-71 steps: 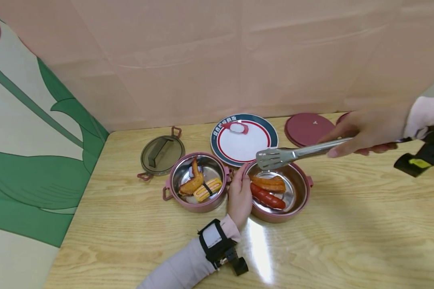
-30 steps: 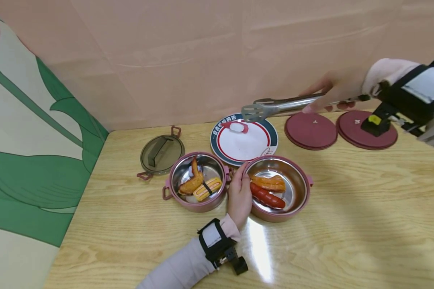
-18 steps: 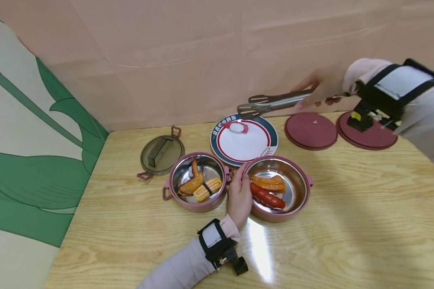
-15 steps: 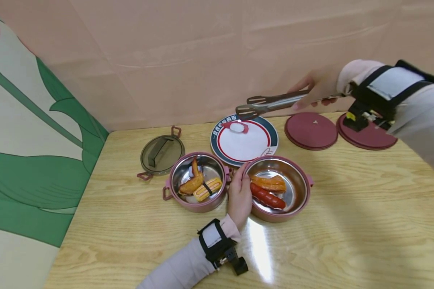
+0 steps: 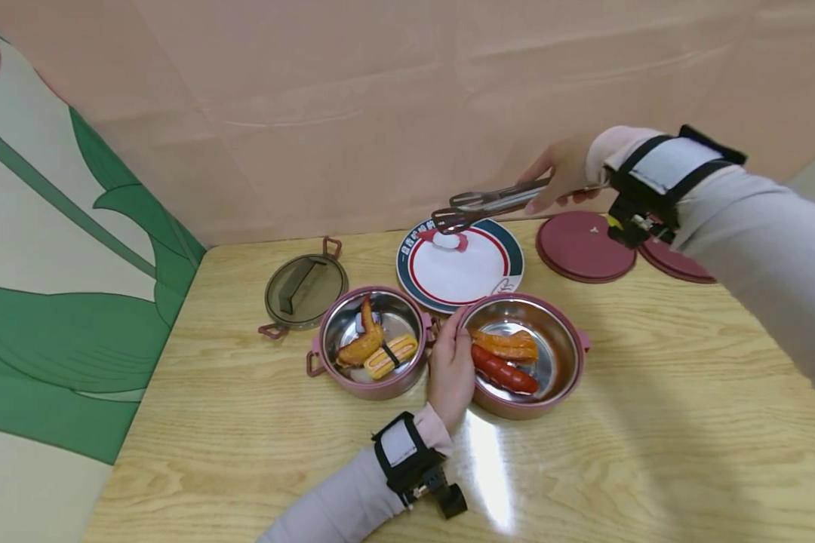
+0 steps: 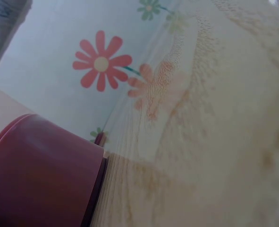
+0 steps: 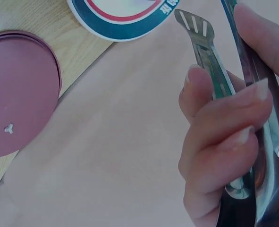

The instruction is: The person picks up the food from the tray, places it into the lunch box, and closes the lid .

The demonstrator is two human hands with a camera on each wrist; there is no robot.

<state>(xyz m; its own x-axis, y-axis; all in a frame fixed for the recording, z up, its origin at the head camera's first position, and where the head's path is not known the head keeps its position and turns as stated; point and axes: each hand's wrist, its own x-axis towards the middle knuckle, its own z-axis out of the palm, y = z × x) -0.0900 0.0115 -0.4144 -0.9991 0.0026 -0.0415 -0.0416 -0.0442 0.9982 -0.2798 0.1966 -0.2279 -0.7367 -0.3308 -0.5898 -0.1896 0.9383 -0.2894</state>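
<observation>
My right hand (image 5: 562, 172) grips metal tongs (image 5: 499, 200), whose slotted heads are spread apart over the back of the white plate (image 5: 458, 275). Just below the tips, a red-and-white piece of toy food (image 5: 450, 240) lies on that plate. In the right wrist view the fingers (image 7: 224, 127) curl round the tongs' arms. My left hand (image 5: 450, 369) holds the left rim of the right pink pot (image 5: 516, 408). Inside that pot are a red sausage (image 5: 505, 369) and bacon-like strips (image 5: 509, 345).
A second pink pot (image 5: 380, 388) stands left, with a chicken wing (image 5: 361, 347) and a yellow banded piece (image 5: 390, 357) inside. Behind it lies a handled dark lid (image 5: 306, 290). Maroon round lids (image 5: 584, 245) lie at the back right, near the wall (image 5: 326, 136).
From over the right pot, my right hand has carried the tongs back and then left, and their heads have come down toward the plate's toy food. My left hand has stayed put.
</observation>
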